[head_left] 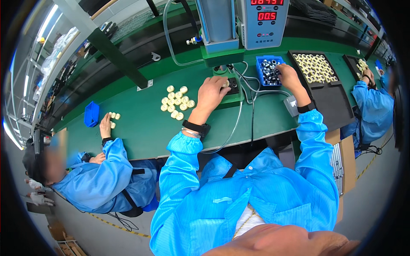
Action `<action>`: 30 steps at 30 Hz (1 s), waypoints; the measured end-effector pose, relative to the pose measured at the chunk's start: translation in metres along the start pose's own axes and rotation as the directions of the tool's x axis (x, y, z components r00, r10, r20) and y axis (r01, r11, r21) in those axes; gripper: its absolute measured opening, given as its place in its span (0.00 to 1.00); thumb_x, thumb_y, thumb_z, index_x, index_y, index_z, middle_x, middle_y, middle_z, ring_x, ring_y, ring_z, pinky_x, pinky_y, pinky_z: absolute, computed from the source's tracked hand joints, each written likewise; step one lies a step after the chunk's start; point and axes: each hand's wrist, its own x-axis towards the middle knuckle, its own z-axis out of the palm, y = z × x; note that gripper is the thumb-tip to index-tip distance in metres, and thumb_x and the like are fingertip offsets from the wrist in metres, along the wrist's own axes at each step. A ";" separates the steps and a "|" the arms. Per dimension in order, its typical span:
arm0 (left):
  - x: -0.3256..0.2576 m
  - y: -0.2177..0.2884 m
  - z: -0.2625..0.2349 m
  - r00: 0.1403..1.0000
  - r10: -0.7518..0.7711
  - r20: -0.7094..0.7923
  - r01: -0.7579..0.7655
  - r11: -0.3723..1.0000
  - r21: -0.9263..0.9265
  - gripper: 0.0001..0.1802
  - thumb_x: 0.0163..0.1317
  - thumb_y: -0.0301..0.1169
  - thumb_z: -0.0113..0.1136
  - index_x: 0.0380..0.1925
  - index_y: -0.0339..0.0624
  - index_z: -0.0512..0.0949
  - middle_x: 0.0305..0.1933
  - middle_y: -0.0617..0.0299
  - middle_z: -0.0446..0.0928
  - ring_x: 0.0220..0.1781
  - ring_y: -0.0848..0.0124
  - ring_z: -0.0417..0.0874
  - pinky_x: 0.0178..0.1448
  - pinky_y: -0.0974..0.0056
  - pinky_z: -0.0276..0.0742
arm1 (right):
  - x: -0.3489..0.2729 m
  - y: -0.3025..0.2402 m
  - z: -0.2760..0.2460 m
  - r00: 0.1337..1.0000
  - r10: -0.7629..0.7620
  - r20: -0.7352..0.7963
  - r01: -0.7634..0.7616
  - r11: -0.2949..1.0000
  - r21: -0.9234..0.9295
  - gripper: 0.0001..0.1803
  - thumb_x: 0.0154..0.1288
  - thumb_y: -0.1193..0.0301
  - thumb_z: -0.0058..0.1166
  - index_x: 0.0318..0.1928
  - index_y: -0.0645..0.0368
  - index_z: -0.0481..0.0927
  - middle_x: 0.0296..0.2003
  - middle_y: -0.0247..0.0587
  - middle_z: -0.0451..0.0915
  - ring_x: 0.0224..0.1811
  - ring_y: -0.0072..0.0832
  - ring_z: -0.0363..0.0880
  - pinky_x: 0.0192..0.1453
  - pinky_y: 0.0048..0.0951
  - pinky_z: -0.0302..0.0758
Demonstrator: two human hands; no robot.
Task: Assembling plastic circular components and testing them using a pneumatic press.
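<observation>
Long green surface (141,128) of an assembly line, with a grey press machine (220,21) and a red-digit controller box (262,17) at the back. We see the left hand (211,94) at the small black fixture (232,85) under the press, grip pinching a cream ring (225,84) between thumb and fingertips, right on the fixture. The right hand (288,74) reaches into the blue bin (270,70) of small dark metal parts, fingers curled down among them; we cannot tell whether that grip holds a part. A cluster of cream rings (177,102) lies loose on the surface just left of the left hand. A black tray (316,68) of more cream rings sits right of the bin. Co-workers in blue coats sit on either side.
</observation>
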 end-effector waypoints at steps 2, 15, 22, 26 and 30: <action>-0.002 -0.003 0.001 0.999 0.047 0.022 -0.047 0.999 -0.026 0.19 0.54 0.33 0.65 0.48 0.48 0.80 0.45 0.61 0.79 0.45 0.56 0.78 0.47 0.56 0.76 | 0.000 0.007 0.008 0.997 -0.051 -0.055 0.052 0.998 0.025 0.21 0.46 0.84 0.58 0.45 0.61 0.80 0.40 0.49 0.79 0.46 0.49 0.78 0.51 0.42 0.75; 0.003 -0.004 0.002 0.998 0.019 0.059 -0.015 0.998 -0.066 0.14 0.57 0.31 0.62 0.45 0.46 0.81 0.44 0.60 0.77 0.45 0.57 0.78 0.46 0.55 0.77 | 0.000 -0.008 0.017 0.981 0.017 -0.195 -0.042 0.991 -0.127 0.08 0.52 0.80 0.56 0.35 0.60 0.79 0.32 0.47 0.76 0.39 0.46 0.77 0.44 0.45 0.75; 0.006 -0.007 -0.003 0.993 0.039 0.109 -0.034 0.998 -0.044 0.15 0.57 0.33 0.63 0.44 0.44 0.81 0.44 0.58 0.77 0.45 0.55 0.78 0.46 0.55 0.76 | -0.005 -0.018 -0.005 0.944 0.274 -0.186 -0.217 0.936 0.279 0.09 0.56 0.79 0.59 0.39 0.60 0.81 0.33 0.46 0.83 0.33 0.35 0.83 0.39 0.31 0.78; -0.002 -0.010 -0.010 0.994 0.034 0.102 -0.023 0.994 -0.105 0.19 0.55 0.33 0.65 0.48 0.45 0.79 0.47 0.56 0.76 0.48 0.54 0.78 0.48 0.55 0.77 | -0.013 -0.048 -0.023 0.917 0.366 0.159 -0.056 -0.276 0.959 0.09 0.66 0.79 0.54 0.46 0.67 0.78 0.44 0.47 0.81 0.43 0.28 0.82 0.45 0.22 0.81; -0.005 -0.009 -0.017 0.996 -0.025 0.090 0.040 0.985 -0.169 0.21 0.54 0.33 0.65 0.50 0.46 0.78 0.49 0.56 0.76 0.49 0.54 0.78 0.50 0.54 0.77 | -0.025 -0.090 -0.011 0.947 0.187 0.263 -0.059 -0.700 0.711 0.10 0.67 0.78 0.52 0.48 0.69 0.76 0.50 0.54 0.78 0.46 0.30 0.82 0.52 0.24 0.83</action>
